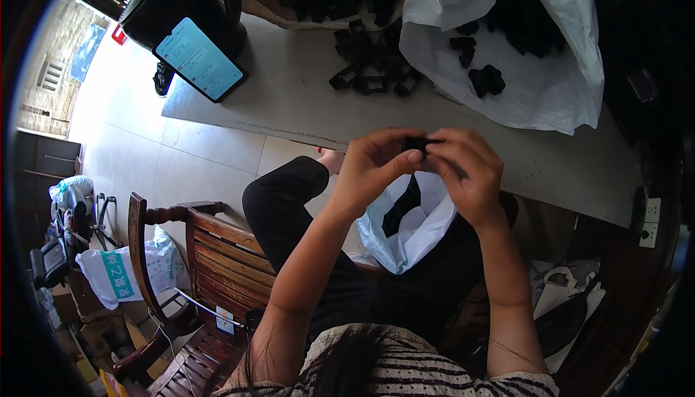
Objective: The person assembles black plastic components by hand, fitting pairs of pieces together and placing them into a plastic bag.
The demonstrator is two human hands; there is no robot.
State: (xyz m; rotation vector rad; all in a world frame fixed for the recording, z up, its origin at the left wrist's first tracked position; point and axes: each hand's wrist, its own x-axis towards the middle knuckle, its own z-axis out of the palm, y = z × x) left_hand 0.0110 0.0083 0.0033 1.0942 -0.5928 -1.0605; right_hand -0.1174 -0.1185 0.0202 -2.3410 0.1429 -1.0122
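Head view: left hand [373, 162] and right hand [467, 172] both pinch one small black part [418, 143] at the fingertips, held over the open white bag [413, 227] in the lap. More black parts [373, 64] lie piled on the surface [289, 100].

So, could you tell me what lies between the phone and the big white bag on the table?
In the head view, a pile of black plastic parts lies between phone and white bag.
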